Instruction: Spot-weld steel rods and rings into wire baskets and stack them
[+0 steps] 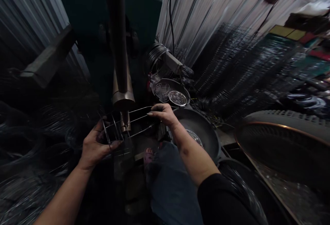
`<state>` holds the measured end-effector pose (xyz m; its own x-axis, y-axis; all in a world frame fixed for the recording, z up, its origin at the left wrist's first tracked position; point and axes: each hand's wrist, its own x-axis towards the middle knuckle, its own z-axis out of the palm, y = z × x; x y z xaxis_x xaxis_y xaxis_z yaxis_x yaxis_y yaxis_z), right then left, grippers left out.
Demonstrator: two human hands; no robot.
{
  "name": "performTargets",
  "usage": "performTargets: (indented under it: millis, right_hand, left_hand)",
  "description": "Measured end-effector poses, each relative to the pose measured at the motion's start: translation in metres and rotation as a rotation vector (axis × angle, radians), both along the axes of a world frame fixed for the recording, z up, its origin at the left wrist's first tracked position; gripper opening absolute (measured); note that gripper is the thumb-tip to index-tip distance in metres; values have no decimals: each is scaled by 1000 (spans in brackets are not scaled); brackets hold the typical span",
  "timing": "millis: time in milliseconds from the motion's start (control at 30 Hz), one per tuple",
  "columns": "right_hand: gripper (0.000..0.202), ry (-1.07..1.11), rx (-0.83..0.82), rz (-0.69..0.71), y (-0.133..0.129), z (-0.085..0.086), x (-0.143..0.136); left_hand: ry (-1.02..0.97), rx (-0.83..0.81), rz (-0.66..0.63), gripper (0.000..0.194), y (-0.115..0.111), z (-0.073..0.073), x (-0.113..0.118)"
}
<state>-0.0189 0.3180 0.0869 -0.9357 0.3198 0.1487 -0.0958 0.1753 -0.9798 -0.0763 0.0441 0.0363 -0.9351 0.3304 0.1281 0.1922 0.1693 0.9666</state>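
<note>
A wire frame [115, 126] of thin metal rods lies across the copper-coloured lower tip [125, 123] of a vertical machine rod. My left hand [96, 145] grips the frame's left end, thumb below and fingers behind it. On the right, my right hand [163, 112] pinches a long thin wire [140, 117] that runs left toward the frame at the tip. Above the tip is a thick metal cylinder [123, 96]. Darkness hides the exact contact between wires and tip.
Right of the machine, a round tray [157, 89] holds wire pieces and a small dish [177, 98]. Nearer is a large dark basin [206, 128]. Wire bundles [227, 67] lean on the corrugated wall. A large round basket [281, 139] stands far right; tangled wire [23, 197] lies at left.
</note>
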Motion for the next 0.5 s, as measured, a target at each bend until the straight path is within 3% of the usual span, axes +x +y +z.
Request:
performTargets:
  millis: [133,333,500]
  right_hand:
    - [32,-7,14,-3,1,-3,1]
    - [32,-10,8,15,-1,-2,1]
    - [33,56,178,-148,-8,10,16]
  left_hand:
    - [-8,-14,3,96,1,2,2]
    - [-71,111,-68,102,4,-2,1]
    - [6,53,-52,97,-1,-1,6]
